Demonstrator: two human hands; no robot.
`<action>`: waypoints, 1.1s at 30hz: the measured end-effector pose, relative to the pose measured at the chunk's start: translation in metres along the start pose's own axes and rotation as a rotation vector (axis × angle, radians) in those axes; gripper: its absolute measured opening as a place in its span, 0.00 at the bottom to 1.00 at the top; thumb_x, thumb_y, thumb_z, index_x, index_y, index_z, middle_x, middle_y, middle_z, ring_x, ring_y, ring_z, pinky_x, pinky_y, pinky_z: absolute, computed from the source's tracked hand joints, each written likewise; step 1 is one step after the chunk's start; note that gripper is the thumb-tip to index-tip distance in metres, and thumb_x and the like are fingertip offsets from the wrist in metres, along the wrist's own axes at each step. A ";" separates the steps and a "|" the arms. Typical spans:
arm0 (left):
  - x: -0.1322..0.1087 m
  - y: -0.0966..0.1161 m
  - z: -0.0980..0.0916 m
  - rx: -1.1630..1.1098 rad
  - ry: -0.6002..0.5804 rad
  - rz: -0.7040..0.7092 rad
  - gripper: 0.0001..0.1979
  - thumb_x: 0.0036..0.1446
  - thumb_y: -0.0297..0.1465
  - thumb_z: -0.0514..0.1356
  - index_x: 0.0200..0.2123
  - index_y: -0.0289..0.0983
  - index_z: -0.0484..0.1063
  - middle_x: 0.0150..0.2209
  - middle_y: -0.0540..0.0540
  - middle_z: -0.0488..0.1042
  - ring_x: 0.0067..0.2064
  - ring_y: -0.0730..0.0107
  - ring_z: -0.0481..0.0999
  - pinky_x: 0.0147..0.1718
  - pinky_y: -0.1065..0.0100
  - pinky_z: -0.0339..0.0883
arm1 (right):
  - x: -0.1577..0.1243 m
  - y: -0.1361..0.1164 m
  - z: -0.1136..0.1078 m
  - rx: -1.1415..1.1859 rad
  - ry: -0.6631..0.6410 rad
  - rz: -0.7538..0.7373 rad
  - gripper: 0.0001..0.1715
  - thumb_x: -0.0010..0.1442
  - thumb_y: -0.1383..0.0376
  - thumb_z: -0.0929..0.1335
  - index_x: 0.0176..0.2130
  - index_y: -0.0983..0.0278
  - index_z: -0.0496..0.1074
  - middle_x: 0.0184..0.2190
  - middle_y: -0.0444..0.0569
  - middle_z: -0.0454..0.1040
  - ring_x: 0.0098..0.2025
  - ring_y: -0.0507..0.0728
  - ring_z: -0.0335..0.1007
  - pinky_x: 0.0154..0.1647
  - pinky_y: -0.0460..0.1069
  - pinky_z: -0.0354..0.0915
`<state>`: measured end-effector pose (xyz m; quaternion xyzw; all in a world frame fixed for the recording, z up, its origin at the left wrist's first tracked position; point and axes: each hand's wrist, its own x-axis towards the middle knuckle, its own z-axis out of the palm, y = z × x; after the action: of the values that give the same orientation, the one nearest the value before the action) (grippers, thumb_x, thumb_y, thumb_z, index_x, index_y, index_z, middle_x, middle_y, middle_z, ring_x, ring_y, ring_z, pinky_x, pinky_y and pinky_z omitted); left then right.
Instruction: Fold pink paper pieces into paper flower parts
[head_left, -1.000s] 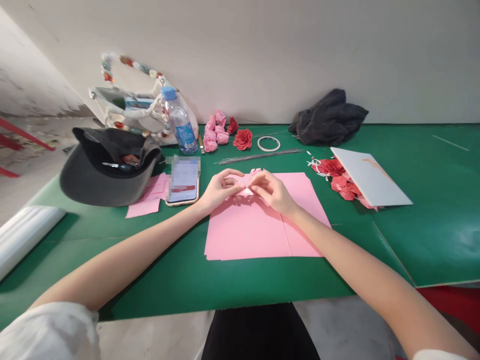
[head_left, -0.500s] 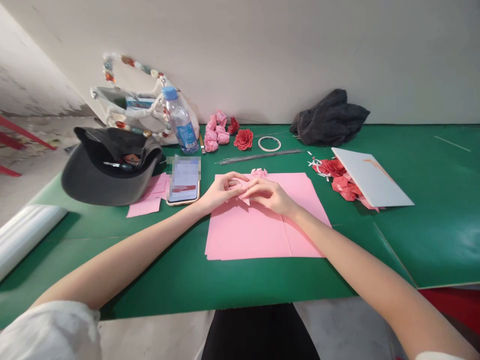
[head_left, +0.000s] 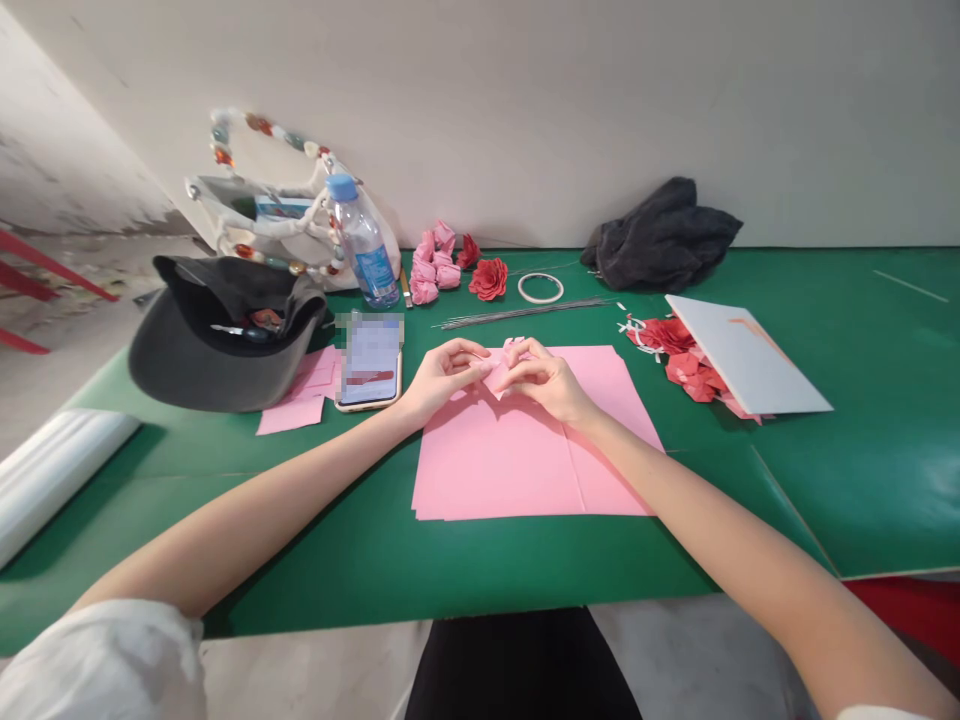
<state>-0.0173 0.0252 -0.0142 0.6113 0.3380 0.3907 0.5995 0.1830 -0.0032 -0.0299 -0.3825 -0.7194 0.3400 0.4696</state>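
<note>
Between my two hands is a small folded piece of pink paper [head_left: 496, 378], raised over large pink paper sheets [head_left: 495, 470]. My left hand [head_left: 448, 378] pinches its left side between thumb and fingers. On the right side, my right hand [head_left: 551, 385] grips it with bent fingers. A pointed lower corner of the piece shows between the fingertips; the rest is partly covered. Just behind the hands lies another bit of folded pink paper [head_left: 514, 343], partly hidden by the right fingers.
Behind the sheets lie thin wires [head_left: 525, 314], a tape roll [head_left: 540, 288], a red paper rose [head_left: 489, 279] and pink paper flowers [head_left: 435, 268]. A phone [head_left: 369, 365], bottle [head_left: 367, 250] and cap [head_left: 225, 350] stand left. Red paper petals [head_left: 694, 375] and a white board [head_left: 750, 355] lie right.
My fingers have shifted on the small pink piece, and more of its face now shows between them. The right fingers have lifted slightly; the view has moved a little.
</note>
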 end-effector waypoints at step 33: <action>-0.002 0.001 0.002 0.002 0.018 0.010 0.19 0.44 0.39 0.71 0.35 0.33 0.72 0.33 0.44 0.78 0.34 0.66 0.79 0.36 0.68 0.73 | -0.001 -0.012 0.007 0.247 0.069 0.184 0.18 0.47 0.58 0.76 0.28 0.62 0.66 0.26 0.42 0.73 0.29 0.53 0.72 0.35 0.50 0.69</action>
<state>-0.0163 0.0228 -0.0136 0.6103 0.3407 0.3986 0.5938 0.1743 -0.0106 -0.0224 -0.3976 -0.6176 0.4541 0.5043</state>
